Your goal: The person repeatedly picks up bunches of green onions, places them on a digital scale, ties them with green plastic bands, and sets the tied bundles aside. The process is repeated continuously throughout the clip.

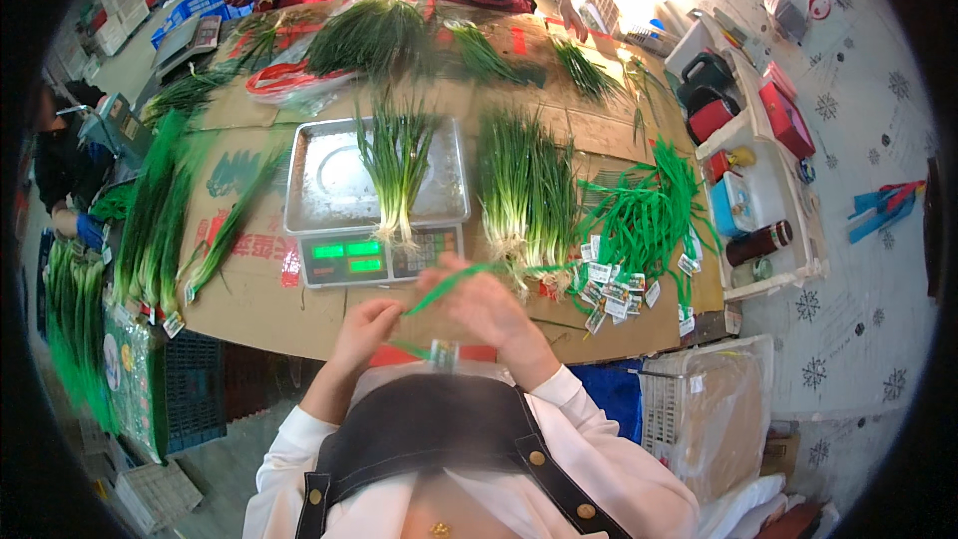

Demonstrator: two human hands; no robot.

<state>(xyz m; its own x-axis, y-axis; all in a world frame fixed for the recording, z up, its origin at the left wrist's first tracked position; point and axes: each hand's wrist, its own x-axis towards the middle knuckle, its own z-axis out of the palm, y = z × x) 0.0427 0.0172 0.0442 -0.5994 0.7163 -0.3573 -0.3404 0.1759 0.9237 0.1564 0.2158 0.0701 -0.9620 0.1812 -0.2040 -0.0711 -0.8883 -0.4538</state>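
My left hand (372, 326) pinches a green mesh sleeve (441, 290) between thumb and fingers, just before the table edge. My right hand (483, 305) is blurred beside the stretched sleeve; whether its fingers grip it cannot be made out. A tag (444, 354) bearing print hangs below, between my hands. Beyond them, a small bunch of scallions (397, 180) lies on the steel pan (322, 198) of a digital scale (348, 269), its roots over the lit display panel. To the right lies a larger row of scallions (524, 187), roots towards me.
A heap of green mesh sleeves (636, 209) with printed tags lies at right, beside a white foam box (771, 277). Sleeved scallions (153, 232) line the left side. Loose scallions (370, 37) lie at the back. Co-workers stand across the table and at left.
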